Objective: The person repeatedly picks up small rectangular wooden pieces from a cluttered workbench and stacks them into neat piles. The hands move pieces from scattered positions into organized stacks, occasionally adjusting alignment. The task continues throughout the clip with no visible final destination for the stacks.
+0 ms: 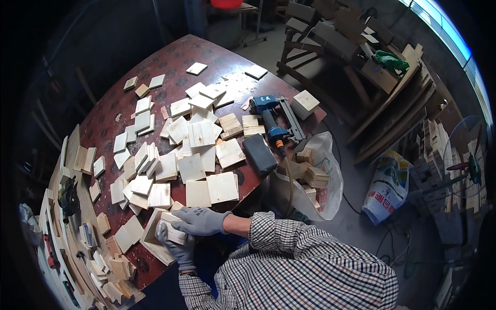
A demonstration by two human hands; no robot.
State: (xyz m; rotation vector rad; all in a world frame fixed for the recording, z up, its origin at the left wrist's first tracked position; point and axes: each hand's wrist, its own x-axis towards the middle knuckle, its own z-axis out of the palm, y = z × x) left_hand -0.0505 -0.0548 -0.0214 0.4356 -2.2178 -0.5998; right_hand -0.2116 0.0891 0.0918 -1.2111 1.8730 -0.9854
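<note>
Dim workshop, concrete floor, a dark red table (pixel 206 57) strewn with pale square wood pieces (pixel 191 168). At the near table edge, an open wooden box frame (pixel 151 238) tilted against the body, a small wood block (pixel 173 231) set inside it. Left hand (pixel 178 249) in a grey glove, under and around the block's lower end, fingers (pixel 164 236) curled narrow and holding it. Right hand (pixel 199 219), also grey-gloved, laid over the block's top, fingers (pixel 182 216) bent down against the wood, pressing rather than spread. Checked sleeves on both forearms.

Further up the table, a blue nail gun (pixel 269 116) lying on its side, a black pouch (pixel 259 154) just beside it, a thick wood cube (pixel 305 103) near the far edge. Off the right table edge, a clear plastic bag (pixel 325 175) stuffed with wood blocks; well apart on the floor, a printed white sack (pixel 386 187). Along the left edge, stacked wood offcuts (pixel 111 266) and a dark power tool (pixel 68 199). Behind, wooden furniture frames (pixel 336 36) leaning together.
</note>
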